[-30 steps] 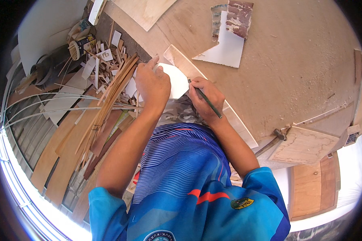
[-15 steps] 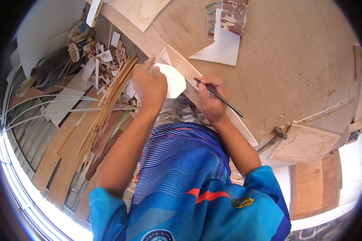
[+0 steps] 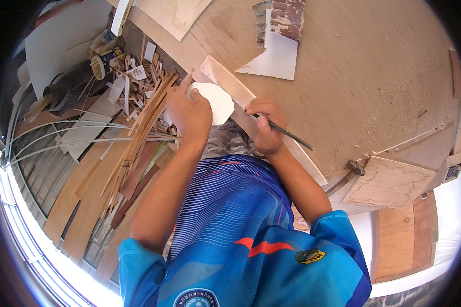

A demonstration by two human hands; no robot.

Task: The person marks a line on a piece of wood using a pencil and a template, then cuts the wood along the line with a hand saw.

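Note:
My left hand point(image 3: 190, 110) grips a white many-sided piece point(image 3: 216, 104) by its left side, the thumb lying over its face. A dark green pencil point(image 3: 294, 137) is held in my right hand point(image 3: 266, 125), its fingers closed near the front end. That hand is over a long narrow wooden board point(image 3: 230, 79), which lies slantwise along the table's near edge. The pencil's tip is hard to make out at the fingertips, just right of the white piece.
On the wooden tabletop point(image 3: 363, 87) are a torn white sheet point(image 3: 276, 56), a hammer point(image 3: 354, 168) and a square wooden panel point(image 3: 389, 181). Wood offcuts point(image 3: 133, 82), thin strips point(image 3: 138, 130) and long planks point(image 3: 69, 204) crowd the floor to the left.
My right hand has shifted slightly left and turned, bringing the pencil lower and closer to the board. My left hand still holds the white piece, nearly unmoved.

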